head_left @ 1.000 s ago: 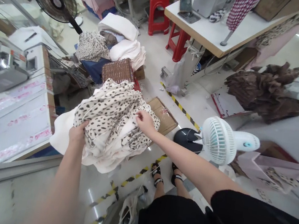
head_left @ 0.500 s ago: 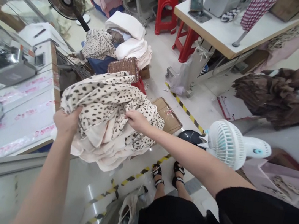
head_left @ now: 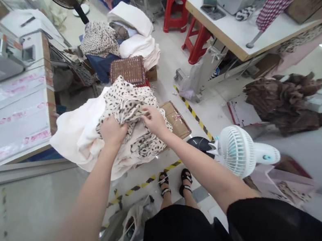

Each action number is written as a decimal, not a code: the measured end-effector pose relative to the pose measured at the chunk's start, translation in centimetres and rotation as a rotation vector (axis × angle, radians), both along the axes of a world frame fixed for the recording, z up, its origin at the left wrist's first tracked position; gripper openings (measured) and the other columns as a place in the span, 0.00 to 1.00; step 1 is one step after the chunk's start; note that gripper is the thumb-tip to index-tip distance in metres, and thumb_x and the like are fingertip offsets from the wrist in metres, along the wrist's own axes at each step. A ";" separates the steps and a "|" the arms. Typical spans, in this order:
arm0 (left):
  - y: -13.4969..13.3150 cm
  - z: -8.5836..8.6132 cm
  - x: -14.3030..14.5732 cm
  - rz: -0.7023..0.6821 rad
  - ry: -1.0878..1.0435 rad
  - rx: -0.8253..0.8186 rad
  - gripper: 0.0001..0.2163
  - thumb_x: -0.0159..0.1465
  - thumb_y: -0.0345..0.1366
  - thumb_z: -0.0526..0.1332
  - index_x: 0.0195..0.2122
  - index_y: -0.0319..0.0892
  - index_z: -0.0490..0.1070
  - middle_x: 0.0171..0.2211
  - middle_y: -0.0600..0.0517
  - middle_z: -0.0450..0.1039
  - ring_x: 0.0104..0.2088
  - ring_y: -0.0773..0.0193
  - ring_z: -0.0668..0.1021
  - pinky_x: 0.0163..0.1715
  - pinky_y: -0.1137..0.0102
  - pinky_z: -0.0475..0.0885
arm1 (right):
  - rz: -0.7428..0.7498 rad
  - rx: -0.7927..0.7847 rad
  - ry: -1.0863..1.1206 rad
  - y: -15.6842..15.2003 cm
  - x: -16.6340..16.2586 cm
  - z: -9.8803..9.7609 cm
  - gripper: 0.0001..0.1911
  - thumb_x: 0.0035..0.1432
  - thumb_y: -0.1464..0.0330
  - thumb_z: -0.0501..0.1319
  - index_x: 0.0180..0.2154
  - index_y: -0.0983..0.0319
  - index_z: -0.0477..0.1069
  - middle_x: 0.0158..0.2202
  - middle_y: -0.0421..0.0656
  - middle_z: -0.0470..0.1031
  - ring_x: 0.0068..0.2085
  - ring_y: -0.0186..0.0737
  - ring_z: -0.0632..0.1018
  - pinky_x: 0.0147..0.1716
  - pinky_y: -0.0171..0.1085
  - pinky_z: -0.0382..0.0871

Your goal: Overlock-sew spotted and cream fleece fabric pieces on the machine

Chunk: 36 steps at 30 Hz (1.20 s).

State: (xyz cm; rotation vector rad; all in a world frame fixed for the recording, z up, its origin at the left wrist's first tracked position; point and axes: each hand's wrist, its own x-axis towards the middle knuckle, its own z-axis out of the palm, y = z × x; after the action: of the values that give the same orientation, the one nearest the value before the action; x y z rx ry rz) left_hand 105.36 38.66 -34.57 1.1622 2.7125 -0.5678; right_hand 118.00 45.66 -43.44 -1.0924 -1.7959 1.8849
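Observation:
A bunched cream fabric with dark spots [head_left: 124,99] lies on a pile of plain cream fabric [head_left: 76,130] in front of me. My left hand [head_left: 113,130] is closed on the near edge of the spotted fabric, its fingertips buried in the folds. Just to the right, my right hand [head_left: 154,120] pinches the same fabric between thumb and fingers. The gathered folds run between both hands. More spotted cloth hangs down at the right of the pile. What supports the pile is hidden beneath it.
A brown woven basket [head_left: 128,70] stands behind the pile, beside heaped white cloth [head_left: 141,48]. To the left is a sewing table [head_left: 10,110]. A small white fan [head_left: 236,150] is at the right, a flattened cardboard piece [head_left: 176,119] on the floor, and red stools [head_left: 177,3] beyond.
My left hand has moved right, close to my right hand, drawing the spotted fabric together. Plain cream fabric is now exposed on the left. The view has shifted slightly.

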 end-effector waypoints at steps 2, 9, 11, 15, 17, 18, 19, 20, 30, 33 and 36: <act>0.2 0.2 -1.0 0.022 0.001 -0.033 0.20 0.55 0.48 0.53 0.39 0.36 0.70 0.36 0.39 0.71 0.41 0.48 0.72 0.39 0.60 0.67 | -0.219 -0.224 -0.210 -0.4 1.6 -1.6 0.19 0.53 0.67 0.57 0.47 0.64 0.63 0.49 0.48 0.65 0.44 0.38 0.70 0.45 0.37 0.63; -0.3 0.3 -1.3 -0.006 0.025 -0.030 0.23 0.53 0.51 0.54 0.39 0.37 0.72 0.36 0.40 0.73 0.40 0.47 0.74 0.38 0.62 0.68 | -0.135 -0.648 -0.279 -1.4 1.3 -5.1 0.11 0.50 0.63 0.60 0.25 0.65 0.66 0.19 0.39 0.67 0.22 0.34 0.70 0.24 0.34 0.68; -0.3 0.2 -1.4 0.008 0.015 -0.014 0.23 0.53 0.51 0.55 0.40 0.36 0.72 0.37 0.39 0.73 0.40 0.46 0.74 0.38 0.61 0.69 | -0.117 -0.678 -0.262 -0.9 0.5 -5.2 0.09 0.50 0.66 0.59 0.24 0.65 0.64 0.17 0.38 0.65 0.20 0.33 0.69 0.21 0.32 0.66; -0.3 0.3 -2.4 0.110 -0.048 0.029 0.25 0.52 0.51 0.56 0.43 0.35 0.71 0.40 0.38 0.72 0.43 0.43 0.73 0.41 0.59 0.68 | -0.105 -0.663 -0.244 -0.7 0.7 -4.6 0.05 0.51 0.70 0.57 0.27 0.66 0.65 0.20 0.40 0.69 0.22 0.32 0.71 0.23 0.32 0.68; -0.4 0.3 -3.3 0.176 -0.082 0.054 0.26 0.51 0.50 0.57 0.44 0.34 0.71 0.40 0.37 0.72 0.45 0.43 0.72 0.42 0.59 0.68 | -0.142 -0.596 -0.266 -1.3 1.6 -4.1 0.06 0.52 0.69 0.57 0.32 0.67 0.66 0.28 0.44 0.71 0.28 0.35 0.73 0.28 0.35 0.70; -0.5 0.3 -3.6 0.202 -0.098 0.067 0.26 0.51 0.50 0.58 0.44 0.33 0.71 0.41 0.37 0.72 0.45 0.44 0.72 0.42 0.59 0.68 | -0.177 -0.555 -0.279 -1.7 2.1 -3.8 0.10 0.51 0.69 0.58 0.36 0.66 0.66 0.34 0.46 0.71 0.32 0.37 0.73 0.33 0.38 0.70; -0.6 0.2 -4.0 0.220 -0.112 0.077 0.26 0.50 0.49 0.58 0.44 0.33 0.71 0.41 0.37 0.72 0.46 0.44 0.72 0.43 0.60 0.68 | -0.203 -0.489 -0.277 -2.1 2.7 -3.6 0.15 0.50 0.68 0.59 0.41 0.65 0.65 0.41 0.48 0.69 0.38 0.39 0.72 0.38 0.40 0.69; -0.6 0.2 -4.3 0.231 -0.125 0.085 0.26 0.50 0.48 0.59 0.44 0.33 0.71 0.41 0.38 0.72 0.46 0.45 0.72 0.43 0.61 0.68 | -0.202 -0.387 -0.255 -2.5 3.2 -3.5 0.21 0.48 0.68 0.61 0.46 0.64 0.64 0.47 0.49 0.65 0.44 0.41 0.70 0.44 0.42 0.66; -0.8 0.1 -5.2 0.277 -0.170 0.087 0.24 0.49 0.46 0.60 0.43 0.33 0.70 0.41 0.40 0.73 0.46 0.49 0.72 0.44 0.63 0.68 | 0.297 0.312 -0.151 0.2 0.7 -3.4 0.09 0.58 0.70 0.52 0.37 0.62 0.70 0.44 0.43 0.69 0.40 0.40 0.72 0.37 0.37 0.65; -0.4 0.3 -5.0 0.235 -0.158 0.074 0.25 0.51 0.47 0.58 0.45 0.35 0.69 0.44 0.40 0.71 0.48 0.49 0.71 0.46 0.62 0.66 | 0.328 0.363 -0.117 1.6 -1.6 -0.9 0.09 0.58 0.71 0.51 0.38 0.63 0.68 0.44 0.44 0.69 0.39 0.42 0.72 0.34 0.37 0.64; 0.5 0.7 -3.7 0.108 -0.154 -0.070 0.30 0.48 0.51 0.60 0.47 0.36 0.67 0.46 0.39 0.69 0.49 0.45 0.70 0.46 0.59 0.65 | 0.428 0.468 -0.018 2.7 -3.4 1.2 0.08 0.58 0.73 0.51 0.37 0.65 0.67 0.43 0.45 0.68 0.41 0.41 0.71 0.37 0.36 0.63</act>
State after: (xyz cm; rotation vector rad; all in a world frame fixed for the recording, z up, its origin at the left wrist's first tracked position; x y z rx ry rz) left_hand 101.64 39.11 -33.85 0.9925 2.5847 -0.5299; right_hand 114.57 48.31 -42.24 -0.5939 -2.4625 1.5174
